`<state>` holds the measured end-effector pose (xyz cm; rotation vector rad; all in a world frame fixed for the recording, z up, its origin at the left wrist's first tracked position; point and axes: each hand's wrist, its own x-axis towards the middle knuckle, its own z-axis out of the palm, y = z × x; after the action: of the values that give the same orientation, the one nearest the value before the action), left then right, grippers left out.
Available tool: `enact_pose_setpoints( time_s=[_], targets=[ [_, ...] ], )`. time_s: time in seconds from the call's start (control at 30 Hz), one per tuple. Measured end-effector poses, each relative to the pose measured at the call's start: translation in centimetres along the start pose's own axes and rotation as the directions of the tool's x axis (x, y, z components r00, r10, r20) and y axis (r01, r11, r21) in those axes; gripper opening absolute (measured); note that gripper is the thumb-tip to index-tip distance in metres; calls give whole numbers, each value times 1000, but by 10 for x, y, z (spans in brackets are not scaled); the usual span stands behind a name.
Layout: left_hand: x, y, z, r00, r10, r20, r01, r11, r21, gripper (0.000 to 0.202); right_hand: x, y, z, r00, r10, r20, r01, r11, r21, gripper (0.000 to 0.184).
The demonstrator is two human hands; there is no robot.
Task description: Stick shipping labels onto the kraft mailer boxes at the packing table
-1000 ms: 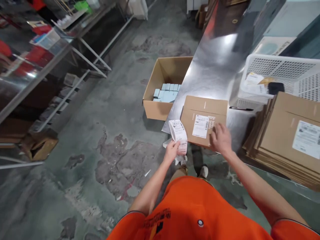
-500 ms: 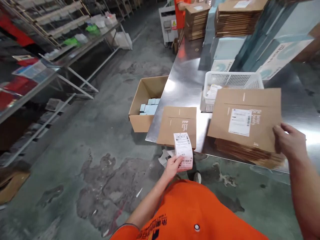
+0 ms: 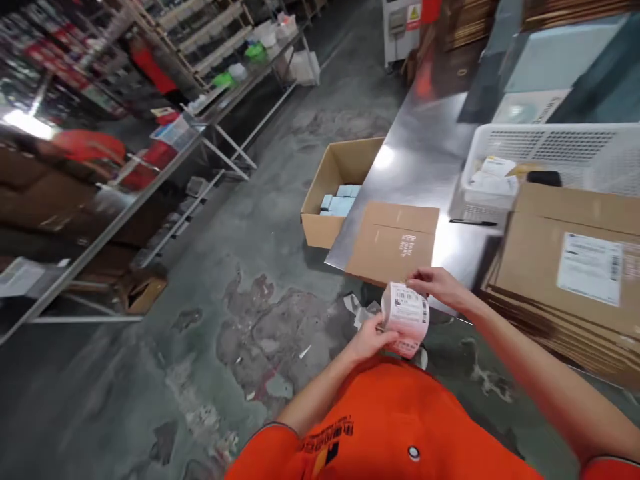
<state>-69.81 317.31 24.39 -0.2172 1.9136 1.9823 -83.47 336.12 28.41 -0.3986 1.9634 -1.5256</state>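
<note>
In front of my orange shirt, my left hand (image 3: 373,339) is closed around a curled roll of printed shipping labels (image 3: 407,323). The fingertips of my right hand (image 3: 440,285) pinch the top right corner of the label strip. Just beyond both hands, a flat folded cardboard box (image 3: 390,240) with white print lies at the table corner, bare of any label on the visible face. To the right, a stack of flat cardboard boxes (image 3: 530,260) has a white shipping label (image 3: 590,268) on its top one.
A white plastic basket (image 3: 550,143) with papers and a black object stands on the metal table (image 3: 425,140); a black pen (image 3: 473,222) lies near it. An open carton (image 3: 317,230) with light blue boxes sits on the floor. Shelving and people are at left.
My right hand has left the cardboard stack and moved left to the label roll. My left hand still holds the roll. The view has swung left.
</note>
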Motion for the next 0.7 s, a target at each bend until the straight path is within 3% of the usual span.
enact_pose_setpoints(
  time_s=[0.07,0.13,0.27,0.3,0.4,0.5,0.6,0.7],
  targets=[
    [11,1,-14,994,18,-108,-33,990,-140,81,13,5,14,1000,-5,-26,5,1000,13,47],
    [26,4,-24,971,50,-233,-98,975,-200,86,22,5,26,997,-37,-64,37,999,0,50],
    [55,12,-27,931,9,-364,-51,993,-107,27,30,2,41,992,-99,-74,87,985,-149,58],
    [61,12,-28,927,3,-375,-40,995,-89,22,32,5,41,992,-113,-51,101,975,-197,59],
    [79,8,-38,942,17,-335,-25,999,-21,24,46,23,39,990,-142,27,143,938,-315,60],
    [81,-1,-53,948,-11,-317,16,1000,15,28,64,35,36,982,-185,43,185,882,-434,58],
    [73,-17,-66,937,-148,-317,147,989,-27,21,90,30,23,964,-256,-74,166,793,-586,50],
    [68,-39,-76,930,-286,-231,268,958,-106,31,127,24,-7,914,-331,-233,36,640,-768,42]
  ],
)
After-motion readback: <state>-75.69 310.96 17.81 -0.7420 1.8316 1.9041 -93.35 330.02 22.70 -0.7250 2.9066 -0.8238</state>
